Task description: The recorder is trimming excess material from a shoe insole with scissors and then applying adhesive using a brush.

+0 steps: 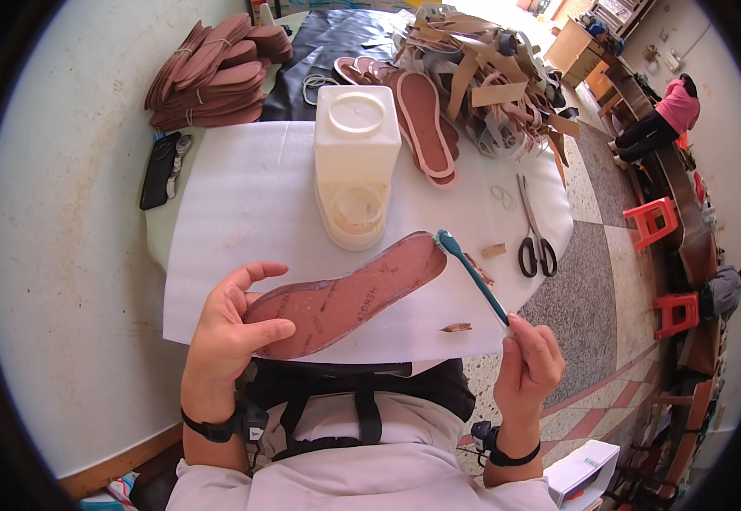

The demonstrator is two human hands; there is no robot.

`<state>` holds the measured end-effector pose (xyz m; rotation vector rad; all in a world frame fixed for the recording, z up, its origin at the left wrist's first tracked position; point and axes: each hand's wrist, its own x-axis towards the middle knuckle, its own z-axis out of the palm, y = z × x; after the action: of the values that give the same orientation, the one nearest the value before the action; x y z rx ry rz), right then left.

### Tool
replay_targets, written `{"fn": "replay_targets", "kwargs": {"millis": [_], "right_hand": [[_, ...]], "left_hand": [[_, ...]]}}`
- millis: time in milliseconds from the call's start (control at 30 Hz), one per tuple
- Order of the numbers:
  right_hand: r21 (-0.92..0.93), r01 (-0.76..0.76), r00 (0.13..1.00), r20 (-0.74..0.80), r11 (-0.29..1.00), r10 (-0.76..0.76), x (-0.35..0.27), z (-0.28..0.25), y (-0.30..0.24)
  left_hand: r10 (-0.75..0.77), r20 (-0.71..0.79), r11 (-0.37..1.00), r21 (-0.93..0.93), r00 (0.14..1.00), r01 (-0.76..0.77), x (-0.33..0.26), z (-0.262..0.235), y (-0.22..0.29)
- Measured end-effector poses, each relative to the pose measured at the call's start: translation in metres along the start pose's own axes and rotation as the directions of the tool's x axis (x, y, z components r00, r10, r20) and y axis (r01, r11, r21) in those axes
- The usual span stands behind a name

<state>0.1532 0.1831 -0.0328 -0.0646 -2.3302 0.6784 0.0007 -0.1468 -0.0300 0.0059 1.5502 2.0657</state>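
Observation:
My left hand (236, 322) grips a reddish-brown shoe insole (345, 294) by its near left end, thumb on the printed face. The insole slants up to the right above the white sheet. A teal toothbrush (477, 279) is pinched in my right hand (530, 358). Its bristle head touches the insole's far right end, at the edge. Just beyond the insole stands a cream plastic glue container (355, 145) with a low, round-mouthed front part.
Bundled insoles (213, 68) are stacked at the back left, near a black phone (160, 170). More insoles (424, 119) with pale rims lie by a heap of scraps (489, 77). Black-handled scissors (536, 243) rest at the table's right edge. A person (668, 115) and red stools (651, 223) are farther right.

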Motion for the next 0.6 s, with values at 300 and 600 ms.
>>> {"fn": "replay_targets", "kwargs": {"millis": [300, 600], "right_hand": [[0.030, -0.014, 1.000, -0.004, 0.999, 0.014, -0.006, 0.004, -0.001], [0.111, -0.182, 0.977, -0.089, 0.977, 0.192, -0.018, -0.002, 0.003]], "left_hand": [[-0.022, -0.009, 0.999, 0.049, 1.000, 0.022, 0.002, 0.003, 0.003], [-0.033, -0.022, 0.991, 0.130, 0.999, 0.036, -0.003, 0.004, 0.008]]}}
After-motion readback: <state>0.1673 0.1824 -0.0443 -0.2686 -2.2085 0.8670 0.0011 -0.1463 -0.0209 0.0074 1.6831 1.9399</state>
